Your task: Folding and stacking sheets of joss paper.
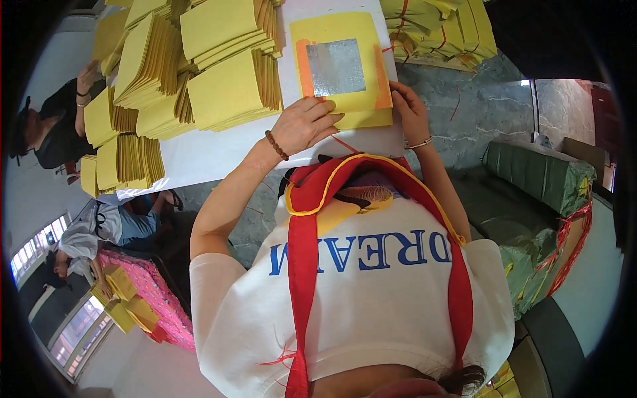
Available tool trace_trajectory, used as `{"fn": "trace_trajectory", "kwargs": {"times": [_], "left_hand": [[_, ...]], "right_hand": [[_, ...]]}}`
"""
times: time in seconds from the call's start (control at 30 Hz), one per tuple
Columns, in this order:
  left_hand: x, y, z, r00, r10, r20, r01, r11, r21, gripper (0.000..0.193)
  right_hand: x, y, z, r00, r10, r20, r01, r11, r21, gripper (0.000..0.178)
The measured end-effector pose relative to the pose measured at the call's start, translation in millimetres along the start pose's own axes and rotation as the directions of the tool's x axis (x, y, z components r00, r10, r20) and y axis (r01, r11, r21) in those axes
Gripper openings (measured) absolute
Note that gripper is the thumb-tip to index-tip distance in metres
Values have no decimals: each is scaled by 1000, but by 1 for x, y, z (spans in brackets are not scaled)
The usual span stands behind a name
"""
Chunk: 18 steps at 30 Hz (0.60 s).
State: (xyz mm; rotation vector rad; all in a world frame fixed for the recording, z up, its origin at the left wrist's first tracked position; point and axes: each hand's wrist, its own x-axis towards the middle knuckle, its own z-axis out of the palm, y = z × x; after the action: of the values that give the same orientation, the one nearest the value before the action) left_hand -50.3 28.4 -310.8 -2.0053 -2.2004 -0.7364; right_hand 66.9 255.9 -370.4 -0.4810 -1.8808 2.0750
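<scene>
On the white-covered table in front of me lies a stack of yellow joss paper, with a silver foil square in its middle and an orange strip down each side. My left hand, with a brown bead bracelet on its wrist, has its bent fingers closed over the near left corner; its thumb is hidden. At the right edge, my right hand wears a bangle and pinches the paper between thumb and fingers. Along the near side, a plain yellow layer shows beyond the foil-marked sheet.
Several thick yellow paper bundles are piled to the left on the white table cover. More bundles stand beyond on the right. A green wrapped bale is at my right. Two other people are at the left, one by a pink-covered table.
</scene>
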Motion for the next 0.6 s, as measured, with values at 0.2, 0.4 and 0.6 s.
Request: {"fn": "trace_trajectory", "kwargs": {"times": [0.2, 0.4, 0.6], "left_hand": [[1, -5, 2, 998, -18, -65, 13, 996, -84, 16], [-3, -5, 2, 989, -143, -35, 137, 981, -139, 10], [-3, -4, 6, 985, -130, -112, 117, 986, -116, 24]], "right_hand": [[2, 7, -3, 997, 72, -6, -71, 994, 80, 27], [-1, 1, 0, 1000, 7, -21, -7, 1000, 20, 27], [-10, 3, -2, 999, 37, -30, -39, 998, -51, 27]]}}
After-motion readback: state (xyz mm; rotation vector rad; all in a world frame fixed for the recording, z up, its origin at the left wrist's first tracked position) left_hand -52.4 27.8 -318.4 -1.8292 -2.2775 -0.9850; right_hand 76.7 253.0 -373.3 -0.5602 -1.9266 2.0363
